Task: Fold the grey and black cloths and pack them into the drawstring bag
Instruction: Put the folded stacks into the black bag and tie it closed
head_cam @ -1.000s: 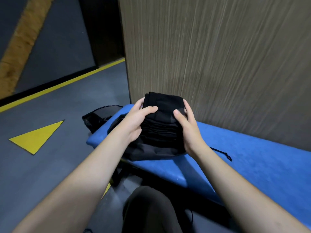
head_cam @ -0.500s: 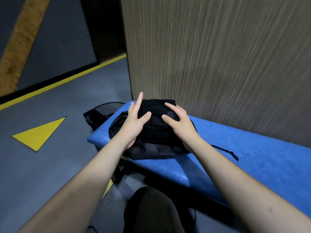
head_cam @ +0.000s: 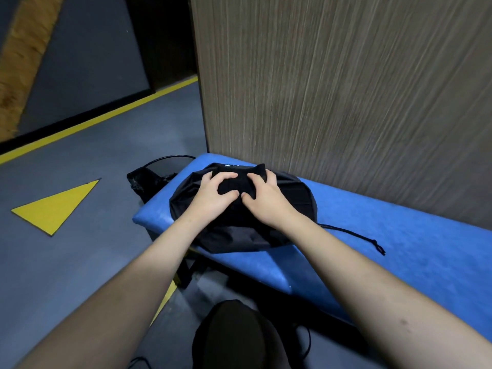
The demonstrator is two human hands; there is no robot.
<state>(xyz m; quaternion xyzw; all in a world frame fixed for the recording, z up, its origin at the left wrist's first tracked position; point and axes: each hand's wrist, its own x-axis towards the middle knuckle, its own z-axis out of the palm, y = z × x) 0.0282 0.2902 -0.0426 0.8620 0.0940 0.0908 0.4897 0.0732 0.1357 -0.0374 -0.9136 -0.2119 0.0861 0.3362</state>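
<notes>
A black drawstring bag (head_cam: 300, 198) lies flat on the left end of the blue padded bench (head_cam: 399, 251), and its cord (head_cam: 354, 234) trails off to the right. The folded black cloth (head_cam: 234, 169) sits at the middle of the bag, with the bag's fabric bunched around it. My left hand (head_cam: 210, 198) and my right hand (head_cam: 266, 203) lie side by side on top, fingers and thumbs curled into the black cloth. A greyer patch (head_cam: 237, 235) shows at the bag's near edge; whether it is the grey cloth I cannot tell.
A wood-grain panel (head_cam: 346, 89) rises directly behind the bench. On the floor past the bench's left end lie a black object (head_cam: 141, 179) and a cable. My dark-clad knee (head_cam: 234, 336) is below the bench's front edge. A yellow triangle (head_cam: 56, 206) marks the grey floor.
The black cloth, held upright between both hands a second ago, has come down low on the bag. My hands moved from its sides to its top and curled onto it.
</notes>
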